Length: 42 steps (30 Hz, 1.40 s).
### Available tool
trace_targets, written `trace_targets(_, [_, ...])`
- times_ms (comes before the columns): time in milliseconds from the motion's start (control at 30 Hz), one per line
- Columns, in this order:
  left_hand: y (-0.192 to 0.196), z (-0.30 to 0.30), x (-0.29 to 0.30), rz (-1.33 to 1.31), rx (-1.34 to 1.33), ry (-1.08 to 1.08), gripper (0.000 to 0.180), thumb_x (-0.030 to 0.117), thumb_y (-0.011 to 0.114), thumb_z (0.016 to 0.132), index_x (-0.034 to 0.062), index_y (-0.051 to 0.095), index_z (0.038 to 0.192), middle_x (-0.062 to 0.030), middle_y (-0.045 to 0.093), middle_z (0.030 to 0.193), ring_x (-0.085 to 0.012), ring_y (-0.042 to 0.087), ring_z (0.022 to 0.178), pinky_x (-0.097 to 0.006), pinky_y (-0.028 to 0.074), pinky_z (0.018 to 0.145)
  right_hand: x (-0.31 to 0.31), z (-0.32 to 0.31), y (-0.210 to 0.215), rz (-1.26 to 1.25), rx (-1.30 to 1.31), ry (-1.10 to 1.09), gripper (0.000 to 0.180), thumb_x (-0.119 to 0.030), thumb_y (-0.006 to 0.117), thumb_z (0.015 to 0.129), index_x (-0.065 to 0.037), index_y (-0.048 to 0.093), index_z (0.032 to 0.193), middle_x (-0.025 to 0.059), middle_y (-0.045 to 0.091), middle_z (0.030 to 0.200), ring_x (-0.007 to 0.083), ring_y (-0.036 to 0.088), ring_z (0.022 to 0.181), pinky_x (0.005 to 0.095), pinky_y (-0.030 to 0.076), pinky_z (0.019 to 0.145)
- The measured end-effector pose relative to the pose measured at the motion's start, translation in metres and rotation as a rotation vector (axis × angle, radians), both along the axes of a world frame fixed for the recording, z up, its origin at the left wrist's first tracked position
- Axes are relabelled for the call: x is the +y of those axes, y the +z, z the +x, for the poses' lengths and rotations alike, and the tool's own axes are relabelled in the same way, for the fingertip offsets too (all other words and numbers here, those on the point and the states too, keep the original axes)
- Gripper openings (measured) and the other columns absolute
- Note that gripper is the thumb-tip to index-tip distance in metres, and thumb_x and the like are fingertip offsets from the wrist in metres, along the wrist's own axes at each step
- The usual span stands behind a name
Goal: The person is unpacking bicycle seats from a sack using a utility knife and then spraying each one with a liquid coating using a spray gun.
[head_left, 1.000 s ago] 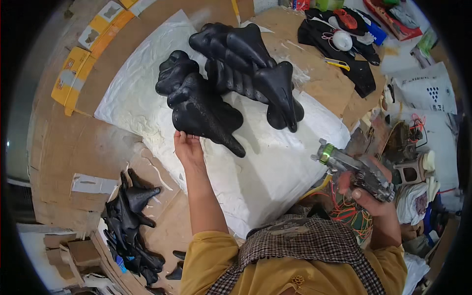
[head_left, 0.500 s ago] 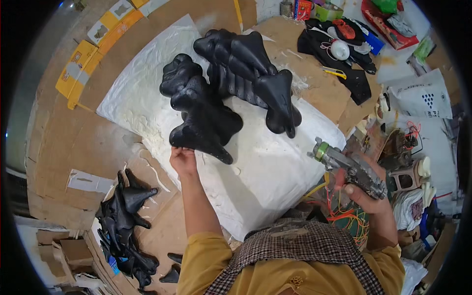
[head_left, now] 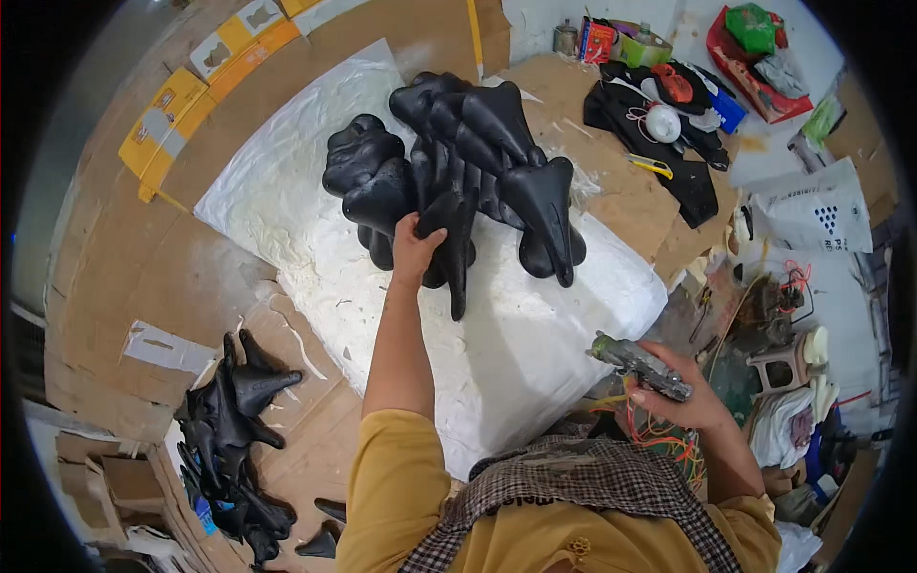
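Black bicycle saddles lie in two rows of several on a white padded sheet [head_left: 516, 353]. My left hand [head_left: 415, 250] is closed on the nearest saddle [head_left: 457, 239] of the left row, thumb on top; its narrow nose points toward me. Just behind it in that row are more black saddles [head_left: 368, 162]. To the right stands the other row of black saddles [head_left: 544, 205], which neither hand touches. Off the sheet's right corner, my right hand [head_left: 683, 392] grips a grimy grey hand tool [head_left: 645, 368] with a green end that faces left. Its exact kind is unclear.
A heap of black saddles [head_left: 234, 420] lies on cardboard at lower left. Orange coiled hose [head_left: 659, 435] hangs below my right hand. A yellow cutter knife [head_left: 650, 166] and black cloth [head_left: 693, 181] lie at far right, near a white sack [head_left: 812, 205].
My left hand has moved up and right, from the front saddle's edge to a grip over it. That saddle has turned upright. My right hand has lowered slightly with the tool.
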<state>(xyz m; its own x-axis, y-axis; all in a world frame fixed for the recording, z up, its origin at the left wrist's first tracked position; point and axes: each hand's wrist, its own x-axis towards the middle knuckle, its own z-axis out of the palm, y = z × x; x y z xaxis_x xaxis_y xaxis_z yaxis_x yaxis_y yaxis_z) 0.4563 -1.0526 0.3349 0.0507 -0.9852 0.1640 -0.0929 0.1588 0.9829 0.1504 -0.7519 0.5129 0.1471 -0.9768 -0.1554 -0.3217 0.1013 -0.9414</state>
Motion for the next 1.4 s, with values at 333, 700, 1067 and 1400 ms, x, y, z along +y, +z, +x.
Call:
trace_targets(333, [0.024, 0.005, 0.048, -0.159, -0.125, 0.035, 0.034, 0.007, 0.072, 0.065, 0.0012, 0.054, 0.093, -0.004, 0.055, 0.082, -0.0163, 0.052, 0.073, -0.029, 0.044, 0.069, -0.003, 0.007, -0.015, -0.129, -0.002, 0.034, 0.052, -0.011, 0.068, 0.076, 0.0, 0.045, 0.122, 0.0072, 0.061, 0.088, 0.0121, 0.057, 0.077, 0.0251, 0.045, 0.07])
trace_targets(700, [0.054, 0.221, 0.124, -0.426, 1.528, 0.917, 0.065, 0.047, 0.057, 0.079, 0.0094, 0.036, 0.128, -0.0106, 0.041, 0.127, -0.0317, 0.038, 0.117, -0.049, 0.032, 0.095, -0.034, 0.038, 0.046, -0.363, -0.055, 0.017, 0.047, -0.008, 0.063, 0.076, 0.002, 0.046, 0.118, 0.0051, 0.06, 0.079, 0.0101, 0.057, 0.07, 0.0223, 0.045, 0.064])
trace_targets(1067, [0.028, 0.099, -0.042, 0.237, 0.305, 0.199, 0.031, -0.004, 0.061, 0.073, 0.001, 0.053, 0.103, -0.005, 0.057, 0.095, -0.0164, 0.054, 0.087, -0.027, 0.043, 0.078, -0.026, 0.03, -0.023, -0.065, 0.008, 0.115, 0.047, -0.01, 0.065, 0.077, 0.0, 0.048, 0.119, 0.0066, 0.06, 0.09, 0.0102, 0.055, 0.08, 0.0248, 0.044, 0.072])
trace_targets(1400, [0.035, 0.223, 0.052, -0.189, 1.014, 0.169, 0.033, -0.008, 0.049, 0.071, -0.0004, 0.054, 0.103, -0.0149, 0.059, 0.103, -0.0267, 0.057, 0.097, -0.038, 0.044, 0.091, -0.056, 0.04, 0.036, -0.273, -0.138, -0.018, 0.047, -0.008, 0.064, 0.076, 0.003, 0.047, 0.118, 0.0058, 0.06, 0.081, 0.0086, 0.056, 0.072, 0.0226, 0.045, 0.065])
